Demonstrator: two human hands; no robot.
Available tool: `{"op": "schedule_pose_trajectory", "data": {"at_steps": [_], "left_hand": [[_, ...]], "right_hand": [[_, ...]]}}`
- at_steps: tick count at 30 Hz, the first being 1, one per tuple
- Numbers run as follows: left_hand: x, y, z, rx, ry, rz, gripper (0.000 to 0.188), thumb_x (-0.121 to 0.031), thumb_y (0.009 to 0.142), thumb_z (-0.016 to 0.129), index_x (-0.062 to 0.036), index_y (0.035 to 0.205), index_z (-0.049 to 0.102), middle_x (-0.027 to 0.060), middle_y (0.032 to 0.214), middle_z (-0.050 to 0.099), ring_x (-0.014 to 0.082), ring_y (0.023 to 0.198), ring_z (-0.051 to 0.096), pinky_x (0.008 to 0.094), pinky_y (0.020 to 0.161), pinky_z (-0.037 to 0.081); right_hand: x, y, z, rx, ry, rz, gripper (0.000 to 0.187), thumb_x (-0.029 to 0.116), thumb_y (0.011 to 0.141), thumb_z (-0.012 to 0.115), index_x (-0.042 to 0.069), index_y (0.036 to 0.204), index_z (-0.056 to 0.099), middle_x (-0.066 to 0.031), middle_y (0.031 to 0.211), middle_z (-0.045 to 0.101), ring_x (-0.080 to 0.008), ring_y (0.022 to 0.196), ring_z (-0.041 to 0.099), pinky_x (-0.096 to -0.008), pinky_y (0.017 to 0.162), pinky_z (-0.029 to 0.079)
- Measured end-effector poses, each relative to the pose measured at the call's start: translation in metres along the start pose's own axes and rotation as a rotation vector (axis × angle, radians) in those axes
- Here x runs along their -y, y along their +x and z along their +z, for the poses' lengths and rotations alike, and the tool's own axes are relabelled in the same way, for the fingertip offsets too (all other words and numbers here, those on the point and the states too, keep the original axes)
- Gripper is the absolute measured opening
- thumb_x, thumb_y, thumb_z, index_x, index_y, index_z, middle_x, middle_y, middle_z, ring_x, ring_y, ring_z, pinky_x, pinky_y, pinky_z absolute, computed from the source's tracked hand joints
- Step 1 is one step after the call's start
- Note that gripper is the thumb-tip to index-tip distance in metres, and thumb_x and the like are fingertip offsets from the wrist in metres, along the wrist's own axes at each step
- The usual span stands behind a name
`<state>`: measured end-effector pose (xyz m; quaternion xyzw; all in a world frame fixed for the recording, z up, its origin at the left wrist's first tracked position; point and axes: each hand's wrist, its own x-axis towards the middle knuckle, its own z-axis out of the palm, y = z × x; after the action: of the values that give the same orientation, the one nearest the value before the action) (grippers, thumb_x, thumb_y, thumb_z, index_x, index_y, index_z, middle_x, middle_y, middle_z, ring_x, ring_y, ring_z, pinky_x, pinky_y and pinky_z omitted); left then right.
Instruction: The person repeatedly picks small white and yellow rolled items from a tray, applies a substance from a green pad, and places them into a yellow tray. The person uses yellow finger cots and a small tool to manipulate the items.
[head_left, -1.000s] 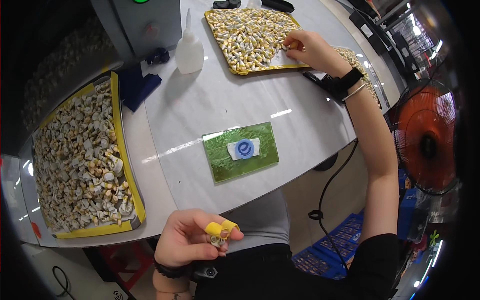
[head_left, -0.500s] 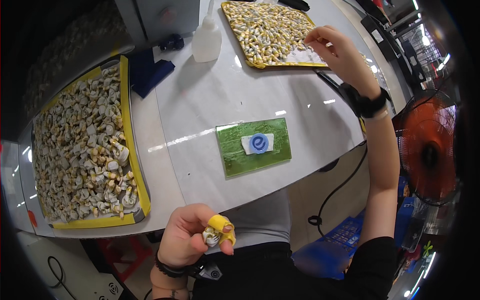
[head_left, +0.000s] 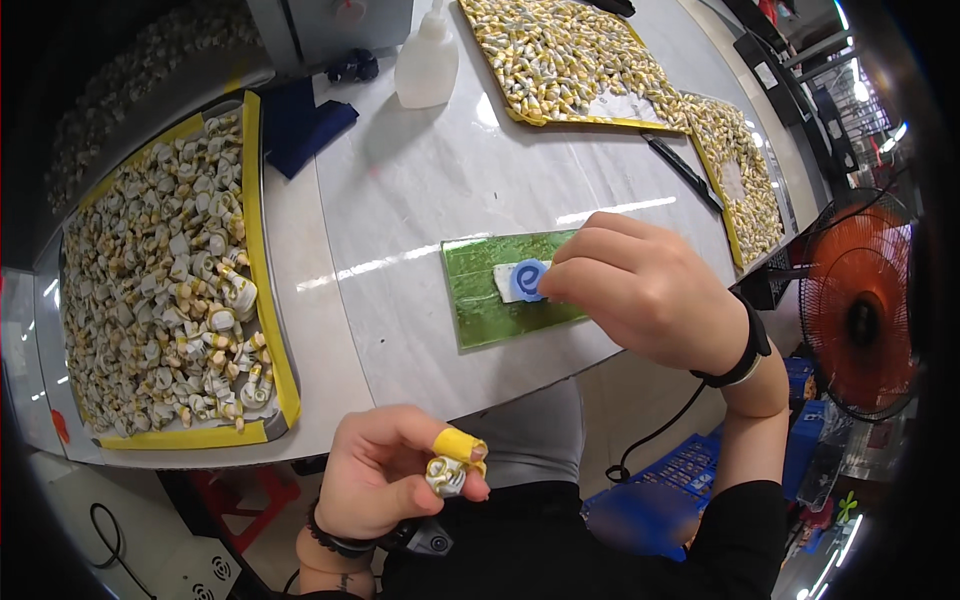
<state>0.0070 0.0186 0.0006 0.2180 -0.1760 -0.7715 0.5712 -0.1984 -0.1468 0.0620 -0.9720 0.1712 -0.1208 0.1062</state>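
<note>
A: Where are the hands, and what do they hold?

B: The left hand, low before the lap just off the table edge, pinches a small white-and-gold piece between thumb and fingers; a yellow wrap covers a fingertip. The right hand has its fingers bunched at the right edge of a blue disc, seemingly touching it. Whether they grip anything, I cannot tell.

A: Why this arrangement?

B: The piece is probably held low and turned upward so it stays in sight; the wrap likely protects the skin. The disc lies on a white strip on a green slab, presumably centred for easy reach.

A: How many of each?

B: One disc, one strip, one slab, one white bottle, one black knife. Three trays: left tray, far tray, right tray. Their pieces are too many to count.
</note>
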Motion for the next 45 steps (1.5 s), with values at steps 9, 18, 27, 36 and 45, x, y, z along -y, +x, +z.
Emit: {"op": "schedule_pose_trajectory", "data": {"at_steps": [9, 18, 27, 36, 45], "left_hand": [[0.0, 0.002, 0.013, -0.125, 0.102, 0.103, 0.028, -0.005, 0.079, 0.07, 0.0089, 0.1, 0.058, 0.0176, 0.093, 0.065, 0.0224, 0.087, 0.066, 0.0345, 0.081, 0.054], [-0.008, 0.008, 0.013, 0.011, -0.075, -0.159, 0.021, -0.009, 0.083, 0.067, 0.0062, 0.094, 0.057, 0.0152, 0.089, 0.066, 0.0181, 0.08, 0.065, 0.03, 0.073, 0.054], [-0.003, 0.017, 0.007, 0.165, -0.301, -0.39, 0.022, -0.019, 0.089, 0.061, 0.0024, 0.092, 0.056, 0.011, 0.082, 0.064, 0.0145, 0.071, 0.063, 0.0257, 0.065, 0.051], [-0.011, 0.015, 0.021, -0.028, 0.0, -0.219, 0.019, -0.007, 0.084, 0.066, 0.005, 0.095, 0.057, 0.0111, 0.085, 0.064, 0.0138, 0.077, 0.063, 0.0256, 0.071, 0.051], [-0.005, 0.012, 0.017, -0.023, 0.656, 0.343, 0.027, -0.001, 0.069, 0.078, 0.0052, 0.09, 0.064, 0.0124, 0.082, 0.067, 0.0173, 0.074, 0.065, 0.0251, 0.066, 0.05]], "right_hand": [[0.026, 0.004, -0.006, -0.243, 0.382, 0.146, 0.011, -0.002, 0.067, 0.068, 0.004, 0.076, 0.066, -0.0077, 0.072, 0.063, -0.021, 0.063, 0.06, -0.0303, 0.057, 0.049], [0.05, 0.002, 0.004, -0.373, 0.648, -0.158, 0.016, -0.002, 0.071, 0.066, -0.005, 0.087, 0.065, -0.0111, 0.082, 0.061, -0.0215, 0.067, 0.06, -0.0274, 0.058, 0.05], [0.049, 0.011, 0.01, -0.403, 0.498, -0.279, 0.012, 0.0, 0.067, 0.069, -0.002, 0.079, 0.066, -0.01, 0.08, 0.063, -0.0201, 0.066, 0.062, -0.0261, 0.055, 0.051], [0.048, 0.005, 0.012, -0.384, 0.568, -0.223, 0.019, -0.001, 0.069, 0.067, -0.007, 0.087, 0.064, -0.0133, 0.082, 0.06, -0.0226, 0.069, 0.061, -0.0283, 0.059, 0.051], [0.06, -0.006, 0.004, -0.388, 0.457, -0.203, 0.018, -0.002, 0.07, 0.068, -0.004, 0.087, 0.066, -0.0117, 0.083, 0.063, -0.0218, 0.072, 0.061, -0.0271, 0.062, 0.053]]}}
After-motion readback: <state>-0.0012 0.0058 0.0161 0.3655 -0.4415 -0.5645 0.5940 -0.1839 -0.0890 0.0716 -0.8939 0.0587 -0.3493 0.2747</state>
